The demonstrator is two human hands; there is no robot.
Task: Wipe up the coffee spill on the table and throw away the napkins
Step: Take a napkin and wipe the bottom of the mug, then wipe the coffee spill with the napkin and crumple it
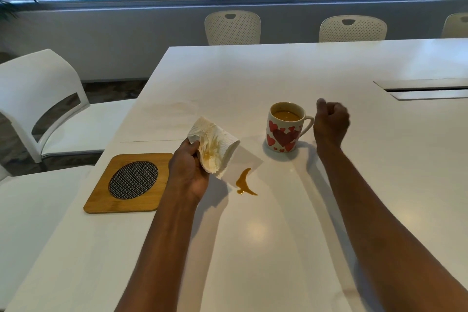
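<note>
A small brown coffee spill lies on the white table in front of me. My left hand holds a crumpled white napkin with brown coffee stains, lifted just left of the spill. A white mug with red hearts, filled with coffee, stands behind the spill with its handle pointing right. My right hand hovers just right of that handle, fingers curled shut and holding nothing.
A wooden trivet with a dark woven oval centre lies at the table's left edge. White chairs stand to the left and several more at the far side. A recessed cable slot is at the right.
</note>
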